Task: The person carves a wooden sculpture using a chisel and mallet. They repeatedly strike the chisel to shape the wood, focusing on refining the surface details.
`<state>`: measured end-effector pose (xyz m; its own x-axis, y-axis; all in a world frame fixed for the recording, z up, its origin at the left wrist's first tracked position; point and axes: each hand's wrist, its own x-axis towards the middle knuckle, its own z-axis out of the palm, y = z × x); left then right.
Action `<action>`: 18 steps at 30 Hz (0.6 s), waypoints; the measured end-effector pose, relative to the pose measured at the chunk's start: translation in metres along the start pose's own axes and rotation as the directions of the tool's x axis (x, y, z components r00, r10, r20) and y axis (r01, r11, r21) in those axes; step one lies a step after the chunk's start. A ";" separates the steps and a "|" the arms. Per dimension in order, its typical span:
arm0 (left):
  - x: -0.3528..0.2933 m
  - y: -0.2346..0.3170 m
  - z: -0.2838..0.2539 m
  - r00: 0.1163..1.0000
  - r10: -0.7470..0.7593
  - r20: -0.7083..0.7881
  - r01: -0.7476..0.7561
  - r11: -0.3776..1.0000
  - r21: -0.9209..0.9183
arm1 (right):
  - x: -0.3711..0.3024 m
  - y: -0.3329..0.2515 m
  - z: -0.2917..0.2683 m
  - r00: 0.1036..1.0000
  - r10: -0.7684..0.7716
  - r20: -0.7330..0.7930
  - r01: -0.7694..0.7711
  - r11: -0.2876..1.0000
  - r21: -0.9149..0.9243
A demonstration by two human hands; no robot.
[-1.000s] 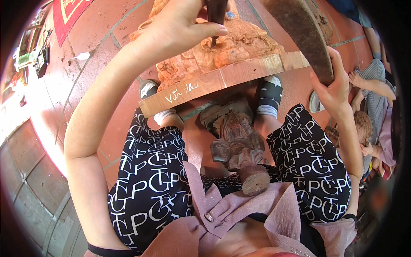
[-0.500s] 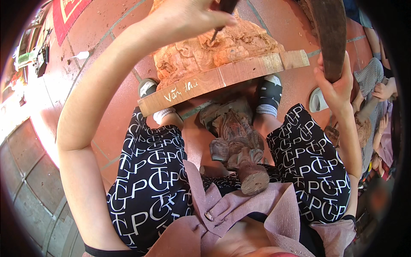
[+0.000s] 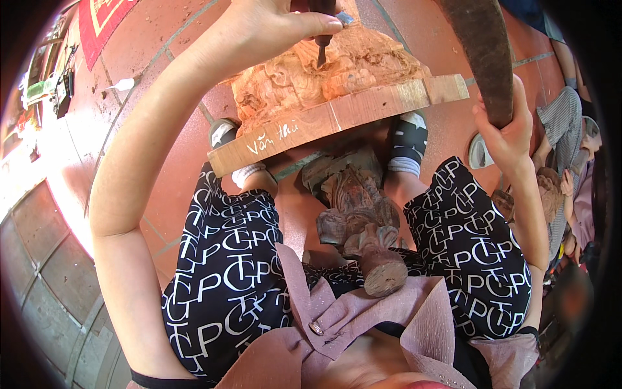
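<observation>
My left hand [image 3: 269,29] is closed around the dark handle of a chisel [image 3: 322,40]. The chisel stands nearly upright, its narrow tip down at the surface of an orange-brown wood carving [image 3: 382,68]; whether it touches cannot be told. That carving rises from a thick wooden base [image 3: 363,110] with light handwriting on its near edge. In my right hand [image 3: 510,139] is the lower end of a dark, curved wooden mallet [image 3: 487,55], raised to the right of the carving. The mallet's upper end runs out of view.
A darker carved wooden piece [image 3: 359,207] lies between my legs. Red tiles [image 3: 152,136] cover the floor. A white object [image 3: 123,84] and a red cloth [image 3: 103,26] lie at the far left. On the right, another person [image 3: 564,129] sits by a brown carved piece [image 3: 549,194].
My left hand has shifted left and turned the chisel more upright over the carving. The mallet in my right hand has swung slightly left and up. The carving has stayed put.
</observation>
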<state>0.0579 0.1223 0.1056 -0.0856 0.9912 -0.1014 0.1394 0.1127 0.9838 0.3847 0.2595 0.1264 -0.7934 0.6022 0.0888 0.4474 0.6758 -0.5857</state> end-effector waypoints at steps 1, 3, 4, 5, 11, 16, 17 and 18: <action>0.000 0.000 0.001 1.000 0.014 -0.010 -0.014 0.999 0.034 | 0.001 0.000 0.000 1.000 -0.015 -0.006 0.015 1.000 -0.005; -0.001 0.002 0.000 1.000 0.015 0.019 -0.017 0.997 0.078 | 0.002 -0.001 0.001 0.999 -0.044 -0.017 0.044 0.999 -0.013; 0.000 0.002 0.000 0.999 0.015 0.035 -0.018 0.995 0.098 | 0.002 -0.002 0.001 0.999 -0.044 -0.017 0.044 0.999 -0.017; -0.001 0.004 0.001 0.999 0.034 0.015 -0.035 0.995 0.089 | 0.003 -0.004 0.001 0.999 -0.045 -0.017 0.044 0.999 -0.020; 0.011 0.008 0.006 0.963 0.217 0.162 -0.270 0.813 0.517 | -0.004 0.015 0.001 0.999 0.017 -0.049 -0.008 0.986 0.164; 0.023 0.029 0.006 0.996 -0.022 0.083 -0.026 0.846 0.532 | 0.007 0.013 0.002 0.998 -0.030 -0.063 0.033 0.999 0.043; 0.028 0.021 0.003 0.996 -0.004 0.092 -0.049 0.821 0.569 | 0.012 0.009 0.002 0.997 -0.050 -0.058 0.047 0.997 -0.054; 0.032 0.016 0.002 0.994 0.005 0.110 -0.061 0.856 0.514 | 0.016 0.007 0.001 0.996 -0.069 -0.051 0.061 0.987 -0.151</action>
<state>0.0594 0.1557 0.1182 0.0242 0.9934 -0.1125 0.6311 0.0721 0.7723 0.3741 0.2733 0.1229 -0.8005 0.5748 0.1700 0.4553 0.7676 -0.4511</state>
